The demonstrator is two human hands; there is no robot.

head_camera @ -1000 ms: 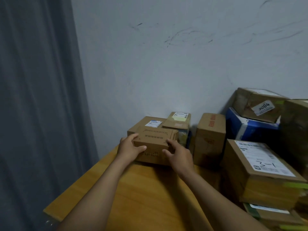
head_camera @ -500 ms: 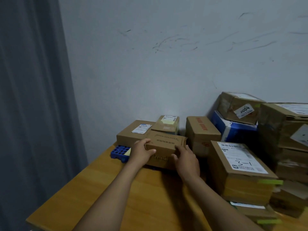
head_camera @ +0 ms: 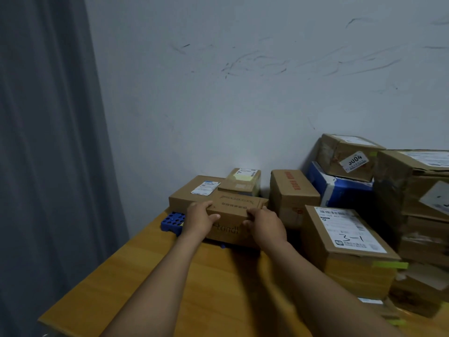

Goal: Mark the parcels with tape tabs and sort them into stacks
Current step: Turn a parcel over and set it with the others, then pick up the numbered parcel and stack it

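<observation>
On the wooden desk (head_camera: 145, 288) against a scuffed wall (head_camera: 243, 105), the left grip (head_camera: 199, 221) and right grip (head_camera: 266, 224) each clasp one end of a small cardboard parcel (head_camera: 230, 215).

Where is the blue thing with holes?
In the head view, the blue holed tray sits far left on the wooden table, beside the left hand, in front of a labelled cardboard box.
</observation>
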